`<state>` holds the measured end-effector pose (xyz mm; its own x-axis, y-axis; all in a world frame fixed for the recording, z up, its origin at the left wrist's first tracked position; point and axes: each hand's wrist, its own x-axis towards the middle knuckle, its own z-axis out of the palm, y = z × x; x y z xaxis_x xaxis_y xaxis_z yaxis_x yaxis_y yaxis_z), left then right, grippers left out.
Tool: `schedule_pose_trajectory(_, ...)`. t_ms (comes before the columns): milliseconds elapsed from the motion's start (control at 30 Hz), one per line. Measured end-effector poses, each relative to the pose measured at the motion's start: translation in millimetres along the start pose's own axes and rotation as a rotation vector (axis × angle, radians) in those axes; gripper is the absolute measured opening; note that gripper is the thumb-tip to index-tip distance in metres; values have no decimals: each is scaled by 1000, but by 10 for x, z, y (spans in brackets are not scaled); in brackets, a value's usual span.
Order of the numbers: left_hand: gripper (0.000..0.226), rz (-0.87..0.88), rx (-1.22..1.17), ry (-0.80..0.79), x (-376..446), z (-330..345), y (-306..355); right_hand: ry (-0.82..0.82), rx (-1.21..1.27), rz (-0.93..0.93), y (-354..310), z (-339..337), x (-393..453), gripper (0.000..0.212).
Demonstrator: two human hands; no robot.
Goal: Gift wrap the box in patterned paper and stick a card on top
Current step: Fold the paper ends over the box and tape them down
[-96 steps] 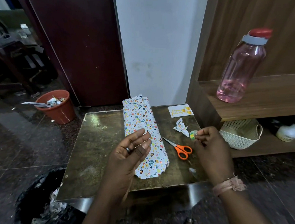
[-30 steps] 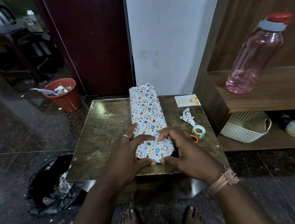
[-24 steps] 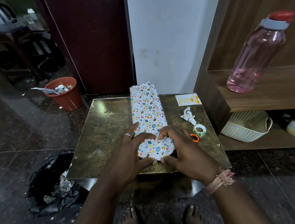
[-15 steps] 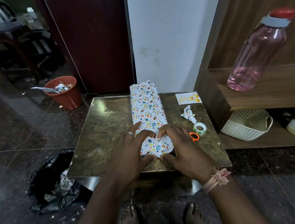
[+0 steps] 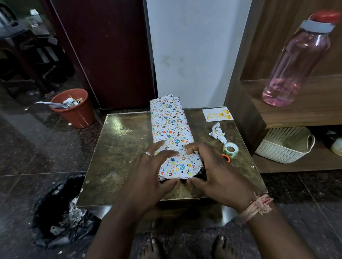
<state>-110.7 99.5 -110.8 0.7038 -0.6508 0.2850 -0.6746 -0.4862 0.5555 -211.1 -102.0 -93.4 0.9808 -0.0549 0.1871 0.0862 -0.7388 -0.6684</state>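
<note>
**Wrapped box lies lengthwise down the bench, both hands at its near end**

The box (image 5: pixel 171 129) is long and narrow, and its long axis runs from the near edge of the bench (image 5: pixel 118 151) toward the far edge. Its far end reaches slightly past that far edge, toward the white wall. It lies flat, already covered in white patterned paper printed with small coloured eggs, hearts and leaves. The paper at the far end looks bunched and creased; the near end shows a loose, wavy flap.

The left hand (image 5: pixel 148 175) and the right hand (image 5: pixel 217 172) frame that near end. Each grip is narrow and curled round the paper: forefingers pressing on the top face, thumbs tucked under the flap at the near edge. A ring shows on the left hand and a pale thread band on the right wrist.

At the far right corner lies a white birthday card (image 5: pixel 217 114) with gold balloons. Nearer along the right edge sit a crumpled paper scrap (image 5: pixel 217 134), a shiny tape roll (image 5: pixel 230 149) and an orange scissors handle (image 5: pixel 226 158), mostly hidden by the right hand.

The bench top is dull, mottled brass-brown with a sheen. The floor is dark speckled stone. A terracotta-coloured bin (image 5: pixel 75 108) stands beyond the left far corner, a black rubbish bag (image 5: pixel 58 212) by the near left corner. A wooden shelf on the right carries a pink bottle (image 5: pixel 298 59), with a cream woven basket (image 5: pixel 284 146) below.
</note>
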Motion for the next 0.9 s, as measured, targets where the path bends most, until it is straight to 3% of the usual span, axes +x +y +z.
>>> schedule_pose_trajectory(200,67,70,-89,139,32,-74,71,139,217,-16,-41,-76,22,56)
schedule_pose_trajectory(433,55,174,-12,307,82,-103,138,279,282,-43,-151,-116,39,54)
schedule_pose_trajectory(900,47,-20,-322,442,106,-64,121,400,360,-109,-368,27,80,53)
